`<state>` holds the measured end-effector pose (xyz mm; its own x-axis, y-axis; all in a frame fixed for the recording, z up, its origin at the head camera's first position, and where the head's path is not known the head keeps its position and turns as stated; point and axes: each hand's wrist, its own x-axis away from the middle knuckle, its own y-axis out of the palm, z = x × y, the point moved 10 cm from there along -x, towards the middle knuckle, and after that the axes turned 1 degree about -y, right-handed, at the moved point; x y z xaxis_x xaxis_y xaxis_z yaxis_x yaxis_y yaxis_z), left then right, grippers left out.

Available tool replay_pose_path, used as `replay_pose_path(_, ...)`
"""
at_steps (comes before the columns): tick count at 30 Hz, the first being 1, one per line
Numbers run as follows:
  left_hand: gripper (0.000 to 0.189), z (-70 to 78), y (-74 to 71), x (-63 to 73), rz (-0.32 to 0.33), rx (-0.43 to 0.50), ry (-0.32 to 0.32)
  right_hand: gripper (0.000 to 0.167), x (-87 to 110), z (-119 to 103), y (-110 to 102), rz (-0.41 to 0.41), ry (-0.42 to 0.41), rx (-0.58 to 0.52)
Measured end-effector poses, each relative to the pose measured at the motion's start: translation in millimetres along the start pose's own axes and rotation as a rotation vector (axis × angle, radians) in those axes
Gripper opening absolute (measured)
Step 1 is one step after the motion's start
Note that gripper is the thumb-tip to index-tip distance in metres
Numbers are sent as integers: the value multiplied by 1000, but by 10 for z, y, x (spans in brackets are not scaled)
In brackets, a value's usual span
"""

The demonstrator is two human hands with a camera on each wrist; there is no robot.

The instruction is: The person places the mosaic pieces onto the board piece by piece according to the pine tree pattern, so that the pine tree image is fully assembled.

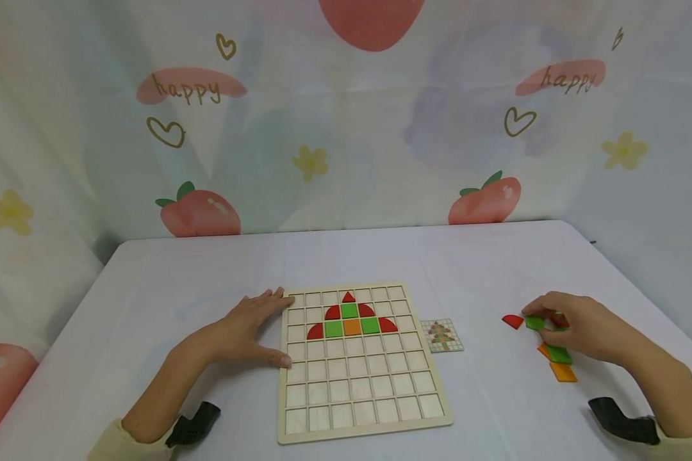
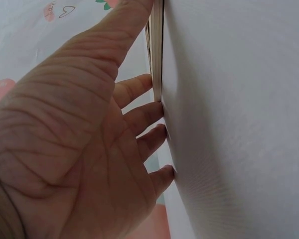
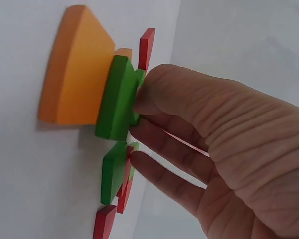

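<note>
My left hand [image 1: 239,333] lies spread at the left edge of a wooden grid board [image 1: 366,433], thumb and fingertips touching its frame. In the board's upper cells sit a red triangle [image 1: 348,298], green squares [image 1: 334,329], an orange square [image 1: 352,327] and red quarter-round tiles [image 1: 388,325]. Right of the board, my right hand [image 1: 585,326] pinches a green tile [image 1: 534,323] between thumb and index finger, low over a small pile. Around it lie a red tile [image 1: 512,321], another green tile [image 1: 559,355] and an orange tile [image 1: 563,372]. Its palm partly hides more red and green tiles.
A small picture card [image 1: 441,335] showing a tree pattern on a grid lies against the board's right side. White cloth covers the table [image 1: 207,269], and a printed curtain [image 1: 352,128] hangs behind it. Black wrist straps [image 1: 623,420] show by both forearms.
</note>
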<state>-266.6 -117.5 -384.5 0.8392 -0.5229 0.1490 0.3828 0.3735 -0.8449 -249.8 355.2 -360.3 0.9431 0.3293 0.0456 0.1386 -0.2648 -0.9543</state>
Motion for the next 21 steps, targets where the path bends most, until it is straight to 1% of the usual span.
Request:
replay_pose_path(3, 109, 1, -3, 1, 1, -3, -4, 36, -12, -13, -11, 18, -7, 6)
replay_pose_path(9, 109, 10, 5, -3, -2, -11, -1, 35, -2, -33, -2, 50, -27, -15)
replay_pose_path(16, 109, 22, -11, 7, 4, -13, -2, 38, -10, -163, -65, 139, -138, -4)
replay_pose_path(18, 109, 16, -12, 9, 2, -14, -5, 38, -15, -197, -77, 152, -154, -18)
replay_pose_path(21, 109, 17, -11, 5, 0, -17, -9, 37, -22, -239, -74, 147, -157, -54)
